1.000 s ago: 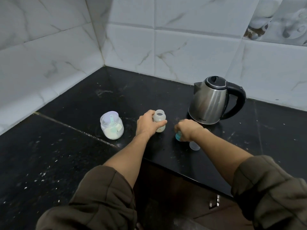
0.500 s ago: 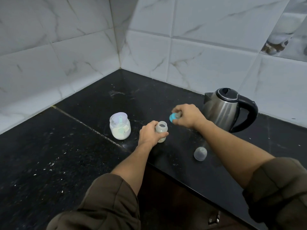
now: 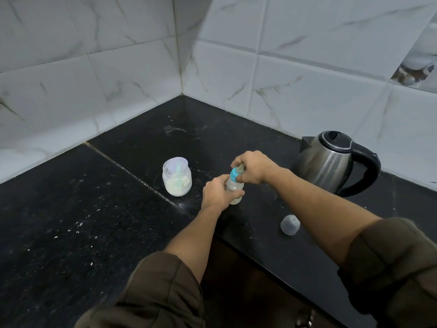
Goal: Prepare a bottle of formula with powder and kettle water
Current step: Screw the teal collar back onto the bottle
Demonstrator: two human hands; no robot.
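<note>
small translucent plastic baby bottle (image 3: 234, 189) stands upright on the black speckled stone tabletop (image 3: 94, 209), close to its front edge. left hand (image 3: 216, 194) comes in from 7 o'clock, and its grip is curled round the bottle's body. right hand (image 3: 254, 168) comes in from 4 o'clock and sits over the top. its grip pinches the teal plastic screw ring (image 3: 233, 175) with a pale teat, which sits on the bottle's neck. we cannot tell if the ring is threaded on or only set there. we judge this is the closing step.

round clear powder jar (image 3: 176, 178), white powder in its lower half and a pale scoop inside, stands at 9 o'clock of the bottle, apart from it. brushed steel kettle (image 3: 326, 159) with black lid and handle is at 2 o'clock, well apart, lid down. clear plastic dome cap (image 3: 290, 225) lies at 4 o'clock, beside the right forearm.

handling, our guess: the bottle is light and smooth, its wall gives a little under a squeeze, and its narrow base tips easily. it may be warm if kettle water is in. contents look pale, level unclear. we'd hold it firmly at mid-body and turn the ring by its hard edge, not by the soft teat.
</note>
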